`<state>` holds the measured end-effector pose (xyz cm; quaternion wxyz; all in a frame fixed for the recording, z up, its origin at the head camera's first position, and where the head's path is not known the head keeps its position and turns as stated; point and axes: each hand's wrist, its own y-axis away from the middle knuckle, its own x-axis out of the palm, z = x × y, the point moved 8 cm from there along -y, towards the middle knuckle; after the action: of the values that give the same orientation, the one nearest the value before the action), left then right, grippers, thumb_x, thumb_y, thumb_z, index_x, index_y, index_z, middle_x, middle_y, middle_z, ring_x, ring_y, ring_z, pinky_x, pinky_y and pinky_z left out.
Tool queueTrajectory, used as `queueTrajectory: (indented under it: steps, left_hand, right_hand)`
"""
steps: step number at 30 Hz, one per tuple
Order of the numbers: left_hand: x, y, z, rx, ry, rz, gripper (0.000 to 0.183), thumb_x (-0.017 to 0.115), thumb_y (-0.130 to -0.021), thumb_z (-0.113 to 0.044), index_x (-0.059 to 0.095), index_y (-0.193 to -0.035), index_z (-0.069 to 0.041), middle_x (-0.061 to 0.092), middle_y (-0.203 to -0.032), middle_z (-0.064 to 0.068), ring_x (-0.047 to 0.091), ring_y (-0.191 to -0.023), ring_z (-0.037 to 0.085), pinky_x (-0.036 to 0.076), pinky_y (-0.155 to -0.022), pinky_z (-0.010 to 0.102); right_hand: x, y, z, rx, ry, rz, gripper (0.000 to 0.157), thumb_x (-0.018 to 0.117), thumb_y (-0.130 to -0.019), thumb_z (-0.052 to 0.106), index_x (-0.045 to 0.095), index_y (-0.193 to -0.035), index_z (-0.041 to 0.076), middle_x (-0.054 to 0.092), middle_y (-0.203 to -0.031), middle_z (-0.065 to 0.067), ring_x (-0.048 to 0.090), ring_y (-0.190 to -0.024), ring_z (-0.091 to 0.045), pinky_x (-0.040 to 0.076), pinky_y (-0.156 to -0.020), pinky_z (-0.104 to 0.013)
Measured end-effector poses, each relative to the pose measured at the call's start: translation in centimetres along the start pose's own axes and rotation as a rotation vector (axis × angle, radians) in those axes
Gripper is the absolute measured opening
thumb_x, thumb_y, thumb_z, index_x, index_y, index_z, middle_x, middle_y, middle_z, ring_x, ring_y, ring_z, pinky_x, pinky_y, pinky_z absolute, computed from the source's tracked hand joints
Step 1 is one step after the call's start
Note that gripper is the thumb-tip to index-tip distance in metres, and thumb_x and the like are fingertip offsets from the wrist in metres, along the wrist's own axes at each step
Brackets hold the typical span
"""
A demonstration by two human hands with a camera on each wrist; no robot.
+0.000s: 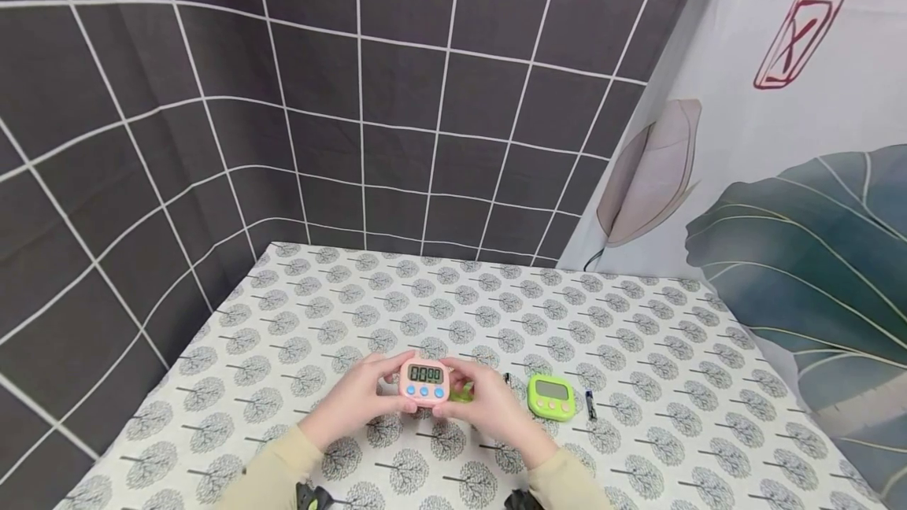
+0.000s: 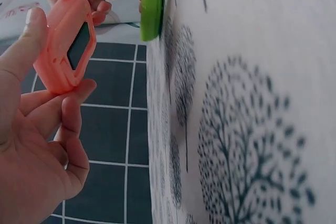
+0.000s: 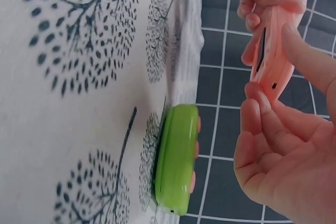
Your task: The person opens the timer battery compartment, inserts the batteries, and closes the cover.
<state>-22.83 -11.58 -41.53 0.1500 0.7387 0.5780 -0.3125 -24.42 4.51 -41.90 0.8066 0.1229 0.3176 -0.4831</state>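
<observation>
Your left hand (image 1: 360, 400) and right hand (image 1: 490, 404) pinch the pink timer (image 1: 425, 382); steady it evenly. Avoid its blue buttons (image 1: 424, 391).

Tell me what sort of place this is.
Probably a makeshift indoor work corner, screened off with fabric: a tree-print tablecloth, a dark grid-patterned hanging behind it and a pale leaf-print hanging to the right. The wider room is out of view.
</observation>
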Motion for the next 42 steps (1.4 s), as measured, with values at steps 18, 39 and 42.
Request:
queueTrajectory:
  steps: [18, 39, 42]
  left_hand:
    - [-0.3, -1.0, 2.4, -0.112, -0.096, -0.028, 0.072, 0.080, -0.070, -0.028, 0.053, -0.132, -0.001, 0.072, -0.096, 0.004, 0.064, -0.090, 0.021, 0.042, -0.097, 0.052]
    - [-0.1, -2.4, 3.5, -0.097, -0.220, 0.007, 0.054, 0.085, -0.062, -0.025, 0.068, -0.110, -0.008, 0.069, -0.075, -0.006, 0.059, -0.069, 0.009, 0.046, -0.081, 0.044]
    - [-0.1, -2.4, 3.6, -0.098, -0.230, 0.008, 0.050, 0.085, -0.062, -0.024, 0.069, -0.107, -0.009, 0.067, -0.072, -0.010, 0.057, -0.067, 0.007, 0.045, -0.079, 0.042]
  right_hand:
    - [1.8, -2.6, -0.1, 0.125, 0.182, 0.007, 0.072, 0.082, -0.069, 0.019, 0.052, -0.132, 0.003, 0.064, -0.086, 0.001, 0.054, -0.069, -0.006, 0.048, -0.064, -0.023]
    - [4.2, -3.9, -1.2, 0.263, 0.073, 0.033, 0.073, 0.080, -0.069, 0.002, 0.045, -0.132, -0.008, 0.065, -0.098, -0.021, 0.053, -0.043, -0.015, 0.048, -0.039, -0.025]
    - [4.2, -4.1, -1.2, 0.249, 0.118, 0.029, 0.072, 0.081, -0.068, 0.003, 0.047, -0.131, -0.008, 0.064, -0.107, -0.023, 0.059, -0.055, -0.017, 0.053, -0.049, -0.027]
